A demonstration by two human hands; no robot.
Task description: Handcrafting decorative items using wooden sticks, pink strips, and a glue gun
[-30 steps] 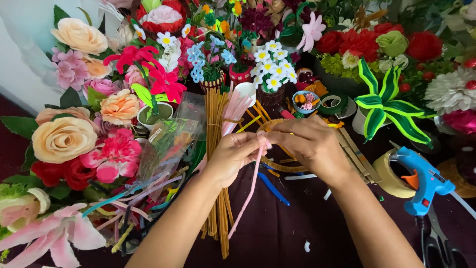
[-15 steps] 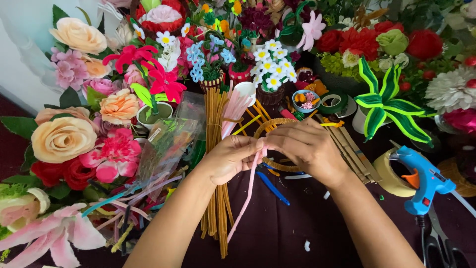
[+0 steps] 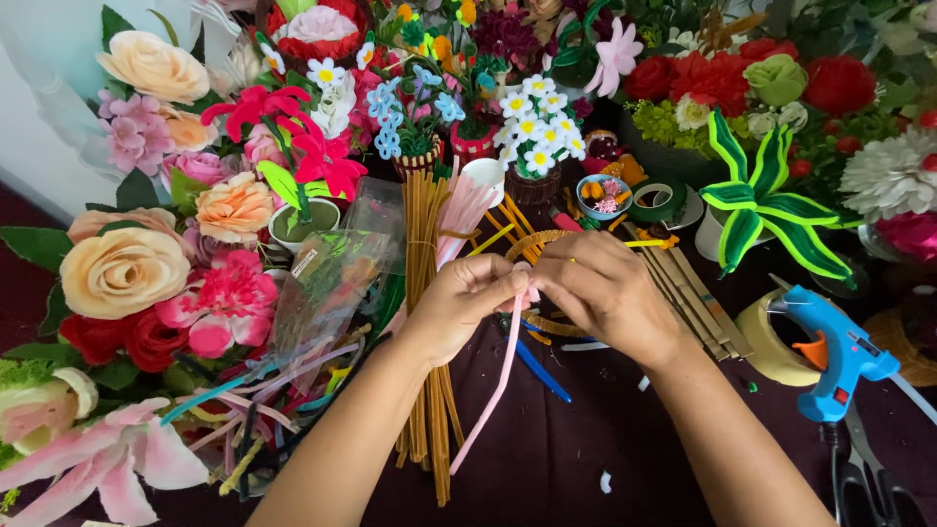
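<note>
Both hands meet in the middle of the dark maroon worktop, pinching the top of a long pale pink fuzzy pipe cleaner. The left hand has its grip closed tight around the upper end, thumb and fingertips pressed together, and the right hand is curled shut on the same spot from the other side, so the two sets of fingers touch. Compared with a second ago the hands have pulled in closer and the pink stem now hangs straighter, trailing down and to the left toward the near edge; looks to me like a twist or fold is being worked right at that top end. Just left of the hands lies a bundle of tan-brown pipe cleaners, with a clear plastic bag beside it. A blue hot glue gun sits well apart on the right, next to a cream roll of tape. Fake flowers crowd the far and left sides.
</note>
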